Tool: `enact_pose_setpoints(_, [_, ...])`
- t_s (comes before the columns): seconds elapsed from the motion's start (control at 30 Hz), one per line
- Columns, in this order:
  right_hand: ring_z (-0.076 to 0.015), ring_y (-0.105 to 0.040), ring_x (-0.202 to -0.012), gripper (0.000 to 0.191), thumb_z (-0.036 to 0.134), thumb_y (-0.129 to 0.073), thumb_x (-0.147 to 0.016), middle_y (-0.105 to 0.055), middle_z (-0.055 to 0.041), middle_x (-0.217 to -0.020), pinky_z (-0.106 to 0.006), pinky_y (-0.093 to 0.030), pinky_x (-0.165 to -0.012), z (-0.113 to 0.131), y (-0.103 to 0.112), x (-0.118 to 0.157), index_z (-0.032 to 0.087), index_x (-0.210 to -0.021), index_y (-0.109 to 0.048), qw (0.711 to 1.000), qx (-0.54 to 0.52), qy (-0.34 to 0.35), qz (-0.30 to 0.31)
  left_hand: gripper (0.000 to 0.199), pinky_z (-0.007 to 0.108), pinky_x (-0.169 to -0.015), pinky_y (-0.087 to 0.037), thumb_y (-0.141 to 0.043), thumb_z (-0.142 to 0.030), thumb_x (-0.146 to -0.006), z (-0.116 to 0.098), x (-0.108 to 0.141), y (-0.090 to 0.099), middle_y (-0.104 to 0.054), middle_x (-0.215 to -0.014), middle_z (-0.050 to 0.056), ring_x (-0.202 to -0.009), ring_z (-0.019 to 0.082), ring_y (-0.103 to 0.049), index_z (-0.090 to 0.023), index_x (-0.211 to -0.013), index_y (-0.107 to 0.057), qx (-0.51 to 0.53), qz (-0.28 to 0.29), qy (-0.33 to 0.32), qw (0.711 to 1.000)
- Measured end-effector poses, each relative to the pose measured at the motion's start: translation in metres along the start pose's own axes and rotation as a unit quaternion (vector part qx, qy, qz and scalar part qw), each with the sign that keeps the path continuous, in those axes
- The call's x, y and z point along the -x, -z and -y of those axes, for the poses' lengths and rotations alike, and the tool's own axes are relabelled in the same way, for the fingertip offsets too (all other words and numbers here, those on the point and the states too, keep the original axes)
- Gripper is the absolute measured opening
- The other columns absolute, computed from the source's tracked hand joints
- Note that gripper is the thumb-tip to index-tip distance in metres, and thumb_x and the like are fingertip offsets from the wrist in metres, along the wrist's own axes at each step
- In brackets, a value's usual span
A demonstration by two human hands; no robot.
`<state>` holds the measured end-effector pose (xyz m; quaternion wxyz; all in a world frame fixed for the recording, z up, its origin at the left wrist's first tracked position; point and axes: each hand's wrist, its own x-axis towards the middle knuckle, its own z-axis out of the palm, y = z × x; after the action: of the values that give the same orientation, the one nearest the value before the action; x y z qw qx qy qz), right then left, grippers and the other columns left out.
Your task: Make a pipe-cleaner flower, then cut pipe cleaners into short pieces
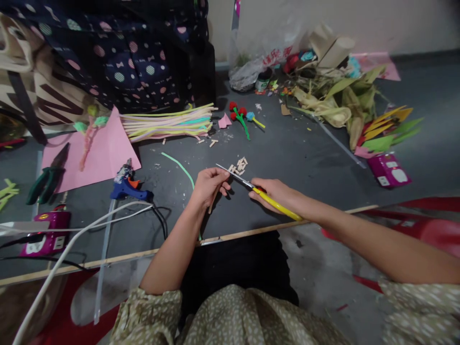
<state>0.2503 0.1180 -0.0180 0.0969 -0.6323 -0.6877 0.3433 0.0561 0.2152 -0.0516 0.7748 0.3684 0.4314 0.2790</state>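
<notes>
My left hand (207, 186) pinches a thin beige strip (213, 201), whose lower end hangs below the fingers. Yellow-handled scissors (278, 206) are gripped in my right hand (270, 190). Their blades point left and reach the fingertips of my left hand; whether they touch the strip is hard to see. Just beyond the blades lies a small pile of short beige pieces (243, 164). A light green strip (181, 166) runs along the table behind my left hand and partly under my forearm.
A blue glue gun (131, 189), cables and green-handled pliers (48, 179) lie left on pink paper (97, 148) and the table. A bundle of coloured strips (168, 123) and pom-pom flowers (240, 117) sit behind. Dried husks (334, 103) and a purple box (389, 170) are right.
</notes>
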Motion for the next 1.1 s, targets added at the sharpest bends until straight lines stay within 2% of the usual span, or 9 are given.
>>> enact_pose_setpoints(0.33, [-0.0105,-0.031,-0.054,0.022,0.040,-0.050,-0.084,-0.040,0.0053,-0.059,-0.024,-0.028,-0.053,0.003,-0.002,-0.001,0.022,-0.073,-0.042,1.000,-0.007,-0.013,-0.015,0.029,0.018,-0.035,-0.043,-0.082,-0.028,-0.065,0.002,0.002,-0.001,-0.056,-0.050,-0.003,-0.041,0.009,-0.056,-0.011,-0.074,-0.060,0.005,0.014,-0.019,1.000])
enact_pose_setpoints(0.43, [-0.0108,-0.033,-0.055,0.024,0.043,-0.052,-0.085,-0.041,0.0054,-0.060,-0.024,-0.030,-0.054,0.003,0.000,0.001,0.022,-0.075,-0.045,1.000,-0.004,-0.016,-0.020,0.035,0.016,-0.032,-0.032,-0.083,-0.035,-0.064,0.002,0.005,0.000,-0.056,-0.056,-0.004,-0.038,0.006,-0.050,-0.013,-0.076,-0.059,0.009,0.016,-0.039,0.999])
enact_pose_setpoints(0.53, [-0.0120,-0.041,-0.057,0.025,0.046,-0.053,-0.086,-0.047,0.0040,-0.063,-0.024,-0.034,-0.057,0.000,0.003,0.005,0.022,-0.079,-0.050,0.999,-0.013,-0.028,-0.034,0.037,0.014,-0.033,-0.019,-0.082,-0.040,-0.065,0.000,0.007,0.002,-0.051,-0.056,-0.007,-0.035,0.000,-0.036,-0.015,-0.075,-0.057,0.031,-0.013,-0.067,0.997])
enact_pose_setpoints(0.6, [-0.0136,-0.046,-0.059,0.026,0.048,-0.055,-0.085,-0.053,0.0023,-0.066,-0.025,-0.036,-0.059,-0.004,0.007,0.009,0.022,-0.082,-0.053,0.997,-0.010,-0.053,-0.057,0.037,0.014,-0.036,-0.017,-0.082,-0.040,-0.065,-0.002,0.009,0.003,-0.042,-0.052,-0.010,-0.037,0.000,-0.030,-0.015,-0.075,-0.057,0.044,-0.031,-0.083,0.995])
enact_pose_setpoints(0.7, [-0.0172,-0.052,-0.062,0.030,0.049,-0.061,-0.081,-0.059,-0.0009,-0.073,-0.028,-0.038,-0.059,-0.015,0.015,0.015,0.023,-0.095,-0.058,0.982,0.032,-0.133,-0.128,0.034,0.014,-0.038,-0.018,-0.082,-0.037,-0.065,-0.004,0.010,0.003,-0.034,-0.050,-0.011,-0.040,0.000,-0.027,-0.015,-0.079,-0.061,0.045,-0.035,-0.095,0.994])
enact_pose_setpoints(0.8, [-0.0218,-0.058,-0.072,0.034,0.039,-0.059,-0.081,-0.061,-0.0052,-0.082,-0.031,-0.041,-0.064,-0.033,0.021,0.020,0.022,-0.111,-0.058,0.957,0.088,-0.180,-0.212,0.032,0.015,-0.038,-0.017,-0.080,-0.036,-0.066,-0.005,0.009,0.004,-0.034,-0.052,-0.010,-0.041,0.001,-0.027,-0.014,-0.081,-0.063,0.053,-0.037,-0.105,0.992])
enact_pose_setpoints(0.87, [-0.0245,-0.060,-0.079,0.036,0.032,-0.057,-0.081,-0.062,-0.0076,-0.087,-0.033,-0.043,-0.068,-0.045,0.021,0.021,0.020,-0.115,-0.058,0.942,0.123,-0.196,-0.244,0.030,0.015,-0.038,-0.016,-0.080,-0.034,-0.066,-0.006,0.009,0.005,-0.036,-0.055,-0.009,-0.042,0.000,-0.027,-0.014,-0.082,-0.063,0.070,-0.050,-0.115,0.990])
enact_pose_setpoints(0.97, [-0.0273,-0.061,-0.088,0.040,0.031,-0.055,-0.083,-0.063,-0.0124,-0.095,-0.034,-0.044,-0.072,-0.053,0.017,0.021,0.017,-0.120,-0.058,0.933,0.170,-0.209,-0.237,0.028,0.015,-0.038,-0.014,-0.078,-0.033,-0.067,-0.008,0.007,0.009,-0.039,-0.057,-0.009,-0.041,0.000,-0.027,-0.014,-0.082,-0.063,0.108,-0.071,-0.126,0.984])
enact_pose_setpoints(1.1, [-0.0304,-0.062,-0.085,0.039,0.037,-0.049,-0.090,-0.063,-0.0182,-0.098,-0.036,-0.043,-0.065,-0.039,0.016,0.025,0.016,-0.122,-0.059,0.917,0.290,-0.216,-0.171,0.026,0.015,-0.038,-0.012,-0.077,-0.032,-0.067,-0.008,0.008,0.009,-0.041,-0.058,-0.008,-0.041,-0.001,-0.025,-0.014,-0.080,-0.064,0.142,-0.071,-0.122,0.980])
